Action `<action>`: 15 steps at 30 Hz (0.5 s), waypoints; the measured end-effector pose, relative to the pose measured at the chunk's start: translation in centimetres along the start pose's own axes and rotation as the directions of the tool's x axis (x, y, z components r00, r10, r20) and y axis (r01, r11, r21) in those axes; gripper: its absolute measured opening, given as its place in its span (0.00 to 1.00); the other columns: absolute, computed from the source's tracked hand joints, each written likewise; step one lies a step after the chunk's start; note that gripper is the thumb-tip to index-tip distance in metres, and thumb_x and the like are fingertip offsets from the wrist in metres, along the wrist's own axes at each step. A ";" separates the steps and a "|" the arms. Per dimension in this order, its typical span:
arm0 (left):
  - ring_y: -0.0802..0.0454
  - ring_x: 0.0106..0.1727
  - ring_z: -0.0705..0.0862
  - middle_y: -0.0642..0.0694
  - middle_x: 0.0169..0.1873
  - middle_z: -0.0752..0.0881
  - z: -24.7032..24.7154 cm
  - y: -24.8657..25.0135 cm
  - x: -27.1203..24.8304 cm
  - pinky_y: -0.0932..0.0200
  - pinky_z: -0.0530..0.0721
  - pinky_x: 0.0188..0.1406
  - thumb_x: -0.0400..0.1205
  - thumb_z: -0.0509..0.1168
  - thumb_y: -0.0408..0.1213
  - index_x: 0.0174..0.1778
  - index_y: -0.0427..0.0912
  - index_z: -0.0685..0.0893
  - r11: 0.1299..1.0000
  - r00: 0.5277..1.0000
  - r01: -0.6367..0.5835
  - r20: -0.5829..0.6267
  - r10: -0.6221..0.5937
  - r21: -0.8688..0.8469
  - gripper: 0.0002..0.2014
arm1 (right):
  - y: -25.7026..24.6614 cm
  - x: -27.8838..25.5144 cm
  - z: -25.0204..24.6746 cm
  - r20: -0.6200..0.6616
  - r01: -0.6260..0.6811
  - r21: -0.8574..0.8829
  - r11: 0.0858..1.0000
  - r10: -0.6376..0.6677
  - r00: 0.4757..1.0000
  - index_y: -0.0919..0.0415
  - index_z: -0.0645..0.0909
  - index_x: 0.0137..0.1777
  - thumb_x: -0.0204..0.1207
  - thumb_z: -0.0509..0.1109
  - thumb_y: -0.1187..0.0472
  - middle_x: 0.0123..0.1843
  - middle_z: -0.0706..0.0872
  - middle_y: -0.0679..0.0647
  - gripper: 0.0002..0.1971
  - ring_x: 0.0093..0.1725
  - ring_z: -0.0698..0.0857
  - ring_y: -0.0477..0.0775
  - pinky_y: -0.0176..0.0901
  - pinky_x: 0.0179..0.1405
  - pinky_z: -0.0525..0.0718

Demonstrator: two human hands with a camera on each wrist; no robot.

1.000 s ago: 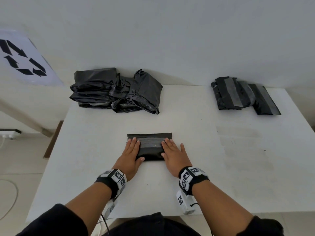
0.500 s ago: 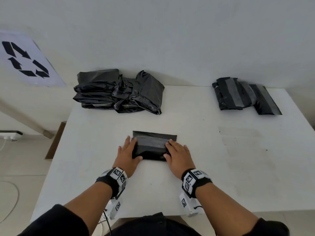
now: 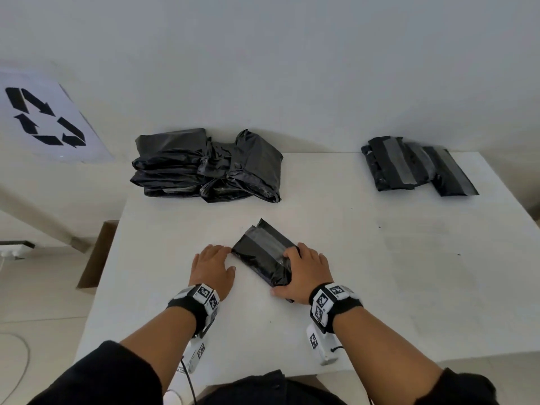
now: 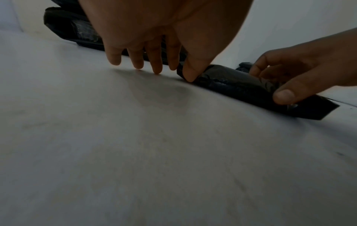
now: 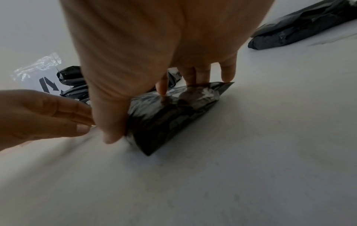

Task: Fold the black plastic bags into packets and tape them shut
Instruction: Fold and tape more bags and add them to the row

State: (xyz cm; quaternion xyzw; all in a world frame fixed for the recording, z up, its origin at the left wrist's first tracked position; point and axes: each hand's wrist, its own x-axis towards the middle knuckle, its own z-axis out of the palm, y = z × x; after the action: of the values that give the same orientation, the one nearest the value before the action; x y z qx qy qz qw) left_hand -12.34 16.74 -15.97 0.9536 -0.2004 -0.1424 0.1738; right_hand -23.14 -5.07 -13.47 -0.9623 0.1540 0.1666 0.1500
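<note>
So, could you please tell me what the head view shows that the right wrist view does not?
Only the head view shows the taped packets stacked at the table's far right, and both wrist cameras. Only the right wrist view shows the right hand's fingertips pressing on the packet's top. Both show the packet lying under the right hand, the left hand beside it, the unfolded bags and the recycling sign.

Taped black packet (image 3: 264,254) lies diagonal, flat, mid-table w/ clear tape.
</note>
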 end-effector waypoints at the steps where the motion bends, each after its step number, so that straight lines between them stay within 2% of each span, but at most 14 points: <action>1: 0.45 0.81 0.63 0.47 0.78 0.71 0.0 0.0 0.1 0.48 0.57 0.83 0.84 0.62 0.45 0.79 0.48 0.70 1.000 1.000 -0.006 -0.007 0.006 -0.010 0.26 | -0.1 -0.1 0.1 -0.002 -0.003 -0.008 1.000 0.003 1.000 0.44 0.63 0.70 0.53 0.71 0.25 0.71 0.70 0.52 0.46 0.71 0.71 0.60 0.63 0.74 0.67; 6: 0.46 0.77 0.69 0.46 0.76 0.73 -0.4 1.1 0.6 0.50 0.67 0.78 0.82 0.64 0.43 0.79 0.47 0.69 0.998 0.999 -0.036 -0.018 0.035 -0.053 0.27 | 0.0 -1.3 0.7 -0.168 -0.002 0.065 0.998 0.013 0.986 0.47 0.68 0.66 0.57 0.67 0.33 0.62 0.72 0.51 0.37 0.62 0.75 0.60 0.53 0.63 0.76; 9: 0.46 0.75 0.71 0.46 0.76 0.73 -0.3 2.6 1.5 0.50 0.70 0.75 0.82 0.64 0.43 0.79 0.47 0.70 0.993 0.996 -0.091 -0.011 0.091 -0.069 0.27 | 1.1 -1.7 0.7 -0.278 -0.106 0.193 0.975 0.158 0.948 0.49 0.70 0.67 0.57 0.64 0.32 0.67 0.73 0.55 0.38 0.64 0.74 0.62 0.55 0.64 0.76; 12: 0.47 0.74 0.72 0.48 0.76 0.72 0.4 4.7 2.4 0.52 0.71 0.74 0.83 0.64 0.43 0.77 0.48 0.72 0.986 0.988 -0.146 0.035 0.149 -0.086 0.25 | 3.2 -1.2 0.1 -0.367 -0.226 0.280 0.933 0.322 0.873 0.51 0.71 0.68 0.58 0.64 0.32 0.72 0.73 0.62 0.39 0.65 0.74 0.67 0.60 0.66 0.76; 15: 0.49 0.73 0.73 0.49 0.74 0.74 1.1 7.0 3.5 0.55 0.71 0.73 0.83 0.64 0.42 0.74 0.48 0.75 0.974 0.975 -0.213 0.052 0.218 -0.081 0.22 | 5.9 0.1 -1.5 -0.362 -0.339 0.315 0.887 0.442 0.821 0.51 0.72 0.66 0.60 0.67 0.34 0.76 0.70 0.61 0.36 0.66 0.74 0.67 0.60 0.68 0.74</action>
State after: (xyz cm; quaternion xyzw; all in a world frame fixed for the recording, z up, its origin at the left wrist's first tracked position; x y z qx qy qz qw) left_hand -11.97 8.91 -14.98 0.9142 -0.3024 -0.1591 0.2178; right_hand -24.69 -11.01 -13.55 -0.8975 0.3967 -0.0384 0.1887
